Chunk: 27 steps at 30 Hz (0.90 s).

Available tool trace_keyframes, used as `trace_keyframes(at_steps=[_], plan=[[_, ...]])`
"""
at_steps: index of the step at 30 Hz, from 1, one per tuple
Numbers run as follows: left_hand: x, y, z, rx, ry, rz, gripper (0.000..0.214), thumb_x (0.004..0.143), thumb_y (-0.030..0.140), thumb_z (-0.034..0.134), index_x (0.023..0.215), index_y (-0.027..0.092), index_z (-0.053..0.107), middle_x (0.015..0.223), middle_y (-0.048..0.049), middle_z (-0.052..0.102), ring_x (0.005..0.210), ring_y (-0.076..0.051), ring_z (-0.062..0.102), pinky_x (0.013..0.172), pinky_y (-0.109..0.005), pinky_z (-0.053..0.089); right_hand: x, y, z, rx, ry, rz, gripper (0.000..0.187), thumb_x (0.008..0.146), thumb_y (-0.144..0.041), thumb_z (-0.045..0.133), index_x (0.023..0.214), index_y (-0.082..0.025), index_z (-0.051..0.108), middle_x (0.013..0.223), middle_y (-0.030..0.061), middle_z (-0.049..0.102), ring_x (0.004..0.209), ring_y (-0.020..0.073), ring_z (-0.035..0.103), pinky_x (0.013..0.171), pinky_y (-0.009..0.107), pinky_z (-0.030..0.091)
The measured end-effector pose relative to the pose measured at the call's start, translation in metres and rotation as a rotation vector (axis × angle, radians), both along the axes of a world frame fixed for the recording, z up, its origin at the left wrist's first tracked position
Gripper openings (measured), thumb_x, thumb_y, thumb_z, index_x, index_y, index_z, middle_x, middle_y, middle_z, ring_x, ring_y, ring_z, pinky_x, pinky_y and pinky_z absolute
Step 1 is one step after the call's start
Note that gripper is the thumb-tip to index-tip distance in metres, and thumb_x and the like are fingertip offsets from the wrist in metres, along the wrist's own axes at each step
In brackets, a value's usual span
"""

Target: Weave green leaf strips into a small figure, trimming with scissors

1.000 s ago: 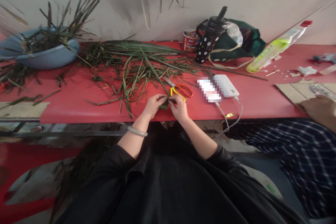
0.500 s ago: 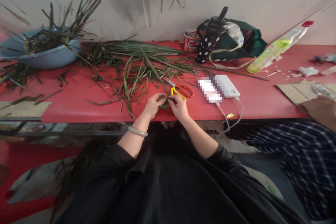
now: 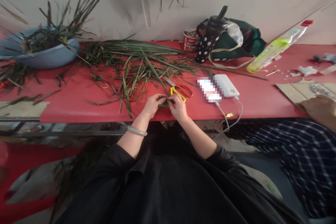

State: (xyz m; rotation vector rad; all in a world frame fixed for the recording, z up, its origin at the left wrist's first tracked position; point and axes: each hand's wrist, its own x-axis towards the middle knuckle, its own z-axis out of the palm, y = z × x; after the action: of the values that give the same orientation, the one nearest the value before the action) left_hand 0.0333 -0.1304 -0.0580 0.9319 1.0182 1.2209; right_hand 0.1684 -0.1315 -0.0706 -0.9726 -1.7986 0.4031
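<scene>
Near the front edge of the red-covered table [image 3: 105, 113], my left hand [image 3: 154, 105] and my right hand [image 3: 178, 106] meet fingertip to fingertip. Both are closed on a long green leaf strip [image 3: 154, 71], which sticks up and away to the left from between them. A small folded green part of it [image 3: 162, 105] shows under the fingers; its exact form is too small to make out. Just beyond my right hand lie scissors [image 3: 181, 91] with one red and one yellow handle. Loose green leaves [image 3: 139, 75] are spread behind my hands.
At left stands a blue basin [image 3: 52, 57] full of stalks. Behind are a red cup [image 3: 190, 40], a black tumbler [image 3: 208, 40] and a green bag [image 3: 252, 38]. A phone [image 3: 209, 90], white power bank [image 3: 226, 85], tilted bottle [image 3: 280, 47] and another person's hand [image 3: 321, 108] are at right.
My fingers have shifted very slightly around the leaf, and less of the folded green part shows below them. The view has moved a touch; everything else looks the same.
</scene>
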Motion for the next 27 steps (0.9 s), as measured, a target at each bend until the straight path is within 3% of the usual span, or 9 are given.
trace_keyframes(at_steps=[7, 20, 27], plan=[[-0.001, -0.002, -0.003, 0.020, -0.067, 0.011, 0.027, 0.056, 0.021, 0.068, 0.080, 0.014, 0.058, 0.066, 0.0022, 0.058, 0.060, -0.008, 0.053, 0.059, -0.023, 0.044, 0.000, 0.004, 0.002, -0.151, 0.006, -0.001, 0.012, 0.079, -0.023, 0.049, 0.086, -0.020, 0.057, 0.083, 0.0039, 0.060, 0.078, 0.0162, 0.057, 0.071, 0.031, 0.047], [0.002, -0.002, 0.004, -0.005, 0.044, -0.023, 0.022, 0.058, 0.023, 0.066, 0.076, 0.013, 0.060, 0.067, 0.0007, 0.059, 0.062, -0.009, 0.053, 0.065, -0.026, 0.043, 0.000, -0.002, 0.000, -0.014, -0.008, -0.062, 0.011, 0.077, -0.015, 0.048, 0.082, -0.020, 0.056, 0.084, 0.0047, 0.056, 0.081, 0.0168, 0.055, 0.072, 0.032, 0.047], [-0.002, 0.000, -0.006, 0.038, 0.001, 0.009, 0.022, 0.058, 0.019, 0.066, 0.079, 0.014, 0.061, 0.070, 0.0012, 0.060, 0.066, -0.008, 0.054, 0.071, -0.026, 0.043, 0.000, 0.002, 0.002, -0.113, 0.023, 0.000, 0.011, 0.078, -0.022, 0.049, 0.086, -0.019, 0.056, 0.084, 0.0040, 0.058, 0.080, 0.0158, 0.056, 0.072, 0.030, 0.047]])
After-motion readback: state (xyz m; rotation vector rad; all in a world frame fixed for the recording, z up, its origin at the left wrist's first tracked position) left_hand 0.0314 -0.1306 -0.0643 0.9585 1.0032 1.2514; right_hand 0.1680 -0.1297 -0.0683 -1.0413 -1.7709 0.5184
